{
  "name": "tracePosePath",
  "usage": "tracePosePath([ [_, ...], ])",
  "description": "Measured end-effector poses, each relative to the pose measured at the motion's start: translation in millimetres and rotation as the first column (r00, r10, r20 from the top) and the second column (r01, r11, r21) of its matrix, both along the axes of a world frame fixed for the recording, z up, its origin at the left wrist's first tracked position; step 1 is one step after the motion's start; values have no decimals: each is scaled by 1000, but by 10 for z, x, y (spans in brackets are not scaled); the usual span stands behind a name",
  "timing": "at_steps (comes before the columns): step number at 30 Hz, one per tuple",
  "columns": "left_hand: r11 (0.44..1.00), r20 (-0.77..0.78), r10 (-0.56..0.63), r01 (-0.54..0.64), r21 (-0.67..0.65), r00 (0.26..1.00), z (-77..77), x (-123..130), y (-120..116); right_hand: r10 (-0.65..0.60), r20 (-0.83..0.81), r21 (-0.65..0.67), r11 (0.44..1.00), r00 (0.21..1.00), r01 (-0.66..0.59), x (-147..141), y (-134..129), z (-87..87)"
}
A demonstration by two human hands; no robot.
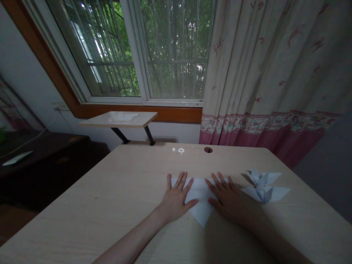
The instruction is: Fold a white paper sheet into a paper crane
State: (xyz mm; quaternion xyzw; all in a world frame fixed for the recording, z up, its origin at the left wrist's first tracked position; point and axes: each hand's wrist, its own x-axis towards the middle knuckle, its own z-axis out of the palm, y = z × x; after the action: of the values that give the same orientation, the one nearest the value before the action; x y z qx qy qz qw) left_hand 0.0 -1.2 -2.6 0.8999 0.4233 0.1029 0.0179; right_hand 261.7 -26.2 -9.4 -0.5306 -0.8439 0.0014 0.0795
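A white sheet of paper, folded to a triangle, lies flat on the desk with its point towards me and its long edge away from me. My left hand rests palm down on its left part, fingers spread. On the right part lies my right hand, likewise flat with fingers apart. The hands cover both side corners of the paper. To the right of my right hand stand folded paper cranes, close together with their wings out.
The pale wooden desk has a round cable hole near its far edge. At the back left a small raised shelf carries white paper. Behind are a window and a curtain. A dark table stands at the left.
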Motion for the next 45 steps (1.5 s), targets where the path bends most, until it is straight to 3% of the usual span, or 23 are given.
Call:
tracePosePath([
  [7, 999, -25, -50, 50, -10, 998, 2, -50, 47, 87, 6, -163, 983, 996, -85, 8, -14, 221],
  [11, 981, -10, -186, 185, -48, 982, 59, -150, 130, 145, -40, -221, 964, 989, -150, 37, -10, 261],
  [17, 946, 98, -289, 300, -122, 952, 125, -195, 183, 151, -103, -187, 968, 983, -168, 73, 8, 177],
  [25, 943, 156, -274, 297, -149, 949, 206, -163, 147, 159, -122, -189, 965, 980, -180, 75, -12, 218],
  [38, 926, 206, -342, 366, -92, 917, 245, -171, 146, 136, -159, -262, 949, 978, -175, 86, -22, 281],
  [45, 920, 269, -386, 389, 43, 882, 296, -172, 133, 139, -195, -267, 945, 971, -189, 118, -33, 292],
])
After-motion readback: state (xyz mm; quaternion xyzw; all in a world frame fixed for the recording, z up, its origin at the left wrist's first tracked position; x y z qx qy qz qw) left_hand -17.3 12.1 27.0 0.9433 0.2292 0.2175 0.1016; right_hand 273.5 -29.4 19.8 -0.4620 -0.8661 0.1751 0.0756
